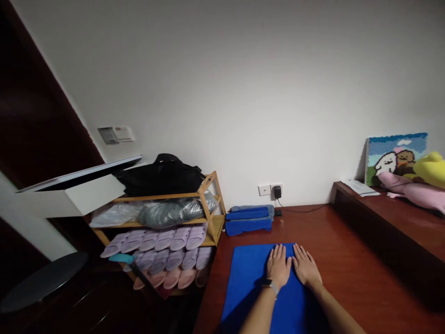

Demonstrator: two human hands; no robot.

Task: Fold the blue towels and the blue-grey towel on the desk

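Note:
A blue cloth (243,278) lies spread flat on the reddish-brown wooden table (354,269). My left hand (279,268) rests palm down on the cloth near its far edge, fingers stretched out; a watch is on that wrist. Just to the right, my right hand (306,266) lies flat at the cloth's far right corner, fingers extended, partly over the table. The thumbs almost meet. Beyond the cloth, several folded blue and grey cloths (248,226) are laid together near the wall. The cloth's near edge is out of view.
A wooden shoe rack (208,208) with several slippers (174,237) and a black bag (162,176) stands left of the table. A black charger (277,191) is plugged into the wall. At right, a raised ledge (410,218) carries a pink plush toy (417,192) and a picture (396,155).

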